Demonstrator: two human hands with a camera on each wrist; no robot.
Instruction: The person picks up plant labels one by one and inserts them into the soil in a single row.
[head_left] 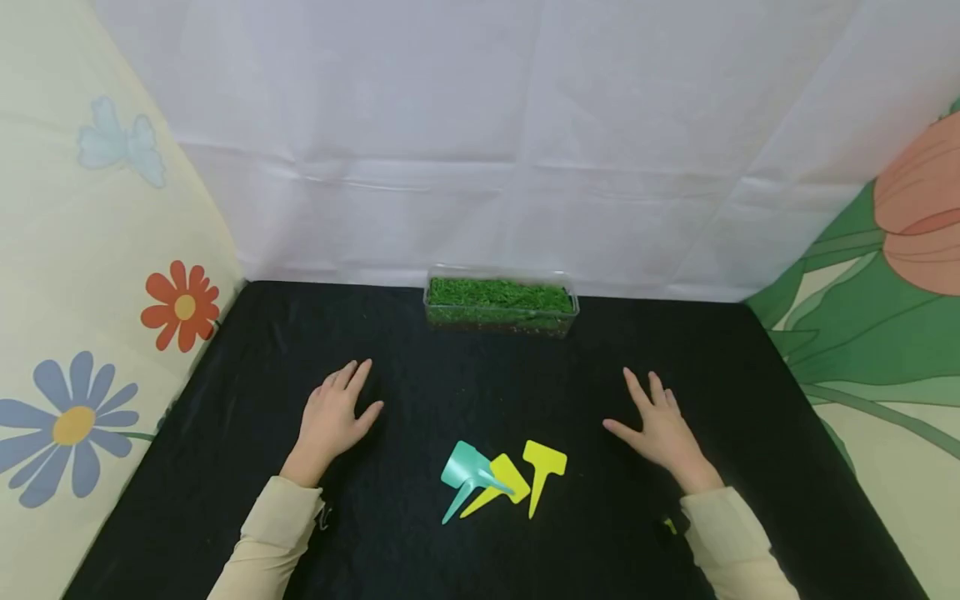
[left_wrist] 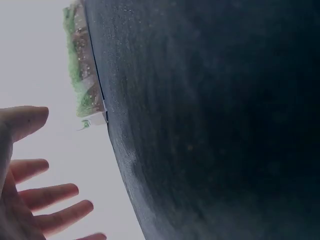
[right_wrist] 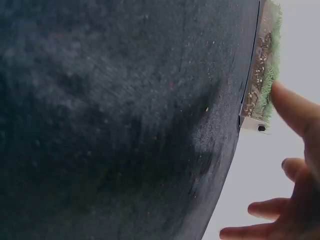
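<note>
My left hand (head_left: pixel 335 412) lies flat and open on the black tabletop (head_left: pixel 247 367), left of centre. My right hand (head_left: pixel 656 425) lies the same way at the right, fingers straight and spread. Neither holds anything. Between them, nearer to me, lie three T-shaped plant labels: a teal one (head_left: pixel 467 472), a yellow one (head_left: pixel 498 483) partly under it, and another yellow one (head_left: pixel 542 467). A clear box of green grass (head_left: pixel 501 301) stands at the table's far edge; it also shows in the wrist views (left_wrist: pixel 82 75) (right_wrist: pixel 262 75), beside the left hand's fingers (left_wrist: pixel 47 200) and the right hand's fingers (right_wrist: pixel 295 107).
White cloth (head_left: pixel 480 142) hangs behind the table. Flower-printed sheets (head_left: pixel 90 275) (head_left: pixel 892 292) close in the left and right sides. A small yellow bit (head_left: pixel 669 525) shows by my right sleeve.
</note>
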